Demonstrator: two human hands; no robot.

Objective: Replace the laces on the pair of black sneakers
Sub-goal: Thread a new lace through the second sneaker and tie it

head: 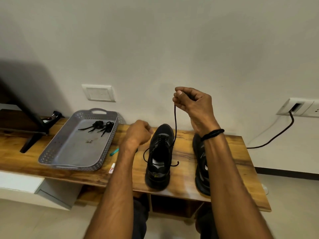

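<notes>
**Right hand (191,100) drawing a black round cord lace (175,125) up out of the black mesh sneaker (159,156) standing on the wooden tabletop (224,152).**

The right hand is pinching the lace between thumb and curled fingers, high above the shoe, so the cord is running taut down to the eyelet rows. The left hand (138,131) is hovering by the toe, curled and blurred, and I cannot tell whether it is gripping anything. Steadying the shoe and pulling in line with the eyelets would likely stop it tipping or snagging. The second black sneaker (200,166) is standing just right, partly hidden by the forearm. The grey perforated plastic tray (72,167) is holding two bundled black laces (101,125) near its far end and some small bits (89,140) mid-floor.
</notes>
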